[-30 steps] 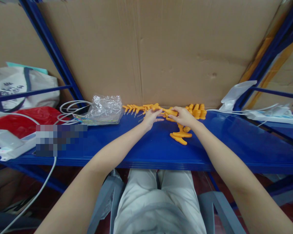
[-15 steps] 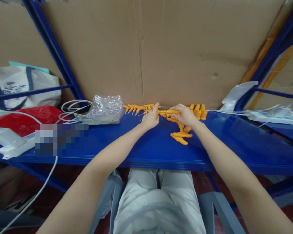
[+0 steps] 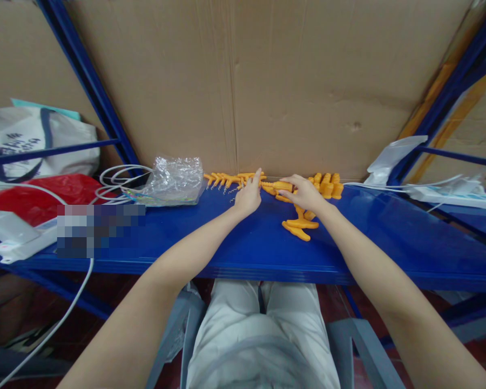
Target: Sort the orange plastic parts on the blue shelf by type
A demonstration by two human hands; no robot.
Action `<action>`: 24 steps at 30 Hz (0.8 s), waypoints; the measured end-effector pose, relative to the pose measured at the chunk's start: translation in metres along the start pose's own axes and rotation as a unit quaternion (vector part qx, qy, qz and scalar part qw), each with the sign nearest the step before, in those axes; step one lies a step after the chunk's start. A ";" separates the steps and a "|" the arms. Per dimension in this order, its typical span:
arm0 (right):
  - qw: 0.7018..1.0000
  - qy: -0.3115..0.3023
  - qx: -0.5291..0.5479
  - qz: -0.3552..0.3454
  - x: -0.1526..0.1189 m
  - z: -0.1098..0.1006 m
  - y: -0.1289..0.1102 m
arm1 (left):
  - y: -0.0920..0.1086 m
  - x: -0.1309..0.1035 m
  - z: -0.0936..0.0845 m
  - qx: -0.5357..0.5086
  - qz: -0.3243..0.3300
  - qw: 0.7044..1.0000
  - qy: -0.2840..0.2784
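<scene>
My left hand [image 3: 249, 198] is closed on an orange corkscrew handle, its index finger pointing up toward the cardboard. My right hand [image 3: 306, 193] grips an orange cap piece [image 3: 282, 185] between thumb and fingers, in line with the left hand's part. Several orange corkscrews [image 3: 221, 180] lie in a row left of my left hand, their metal spirals toward me. Right of my right hand stand several orange caps [image 3: 331, 186]. Orange handles [image 3: 302, 223] lie on the blue table [image 3: 243, 251] below my right wrist.
A clear plastic bag [image 3: 176, 181], coiled white cables [image 3: 119, 181], a red bag [image 3: 60, 197] and a white power strip [image 3: 20, 243] lie on the left. Another power strip [image 3: 461, 195] is at the right. A cardboard wall [image 3: 291, 81] stands behind.
My right hand's fingers have shifted slightly left and spread a little along the orange piece. My left hand has barely moved.
</scene>
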State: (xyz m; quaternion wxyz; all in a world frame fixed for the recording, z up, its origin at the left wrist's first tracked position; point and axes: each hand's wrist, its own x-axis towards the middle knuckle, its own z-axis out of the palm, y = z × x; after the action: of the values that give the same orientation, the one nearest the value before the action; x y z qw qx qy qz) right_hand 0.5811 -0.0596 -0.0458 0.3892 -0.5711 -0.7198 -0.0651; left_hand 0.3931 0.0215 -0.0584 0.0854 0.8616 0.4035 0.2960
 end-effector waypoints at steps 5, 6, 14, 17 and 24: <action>0.957 -0.050 0.238 0.160 0.000 0.001 -0.005 | -0.002 -0.001 -0.003 -0.058 0.024 0.997 0.052; 0.946 -0.059 0.271 0.169 -0.001 0.001 -0.006 | -0.002 -0.001 -0.003 -0.061 0.028 0.996 0.056; 0.980 -0.036 0.163 0.106 0.002 0.002 -0.003 | -0.001 -0.002 -0.001 -0.065 0.021 0.997 0.041; 0.997 -0.010 0.067 0.028 0.002 0.001 -0.001 | -0.001 0.000 0.002 -0.080 0.012 0.996 0.036; 0.992 -0.022 -0.106 -0.066 -0.004 -0.007 -0.007 | -0.005 0.005 0.013 -0.125 0.000 0.992 0.003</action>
State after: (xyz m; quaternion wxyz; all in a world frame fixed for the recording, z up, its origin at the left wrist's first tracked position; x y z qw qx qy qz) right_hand 0.5784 -0.0686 -0.0408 0.3059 -0.5617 -0.7532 -0.1538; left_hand 0.3994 0.0295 -0.0687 0.1914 0.8432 0.3634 0.3470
